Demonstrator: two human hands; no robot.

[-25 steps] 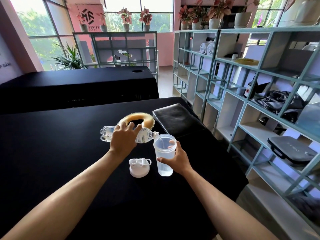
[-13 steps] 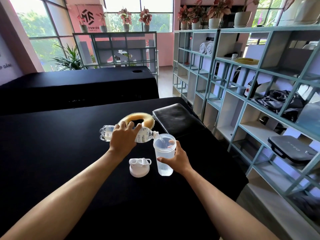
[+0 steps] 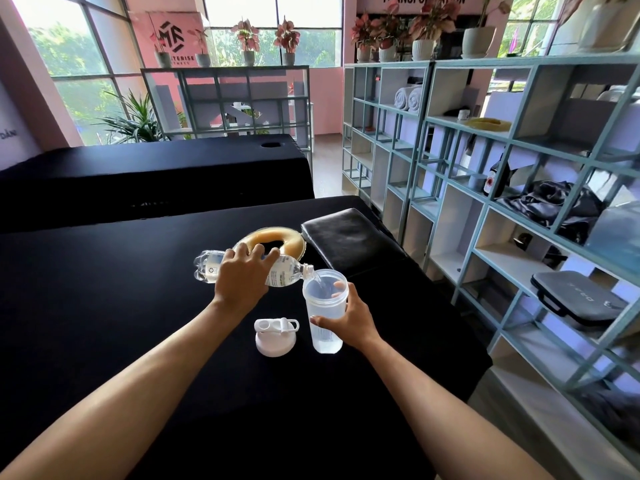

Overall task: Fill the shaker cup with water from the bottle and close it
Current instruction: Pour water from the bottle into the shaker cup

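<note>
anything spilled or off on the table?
Nothing stands out. The bottle pours straight into the shaker cup, no water shows on the black table, and the lid sits beside the cup.

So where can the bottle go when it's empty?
Bare black tabletop lies left of the white shaker lid, and more in front of it. It's crowded around the clear shaker cup and yellow ring cushion.

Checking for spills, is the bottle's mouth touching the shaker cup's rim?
Cannot tell. In the head view the bottle mouth sits right at the shaker cup rim, neither gap nor contact showing plainly.
</note>
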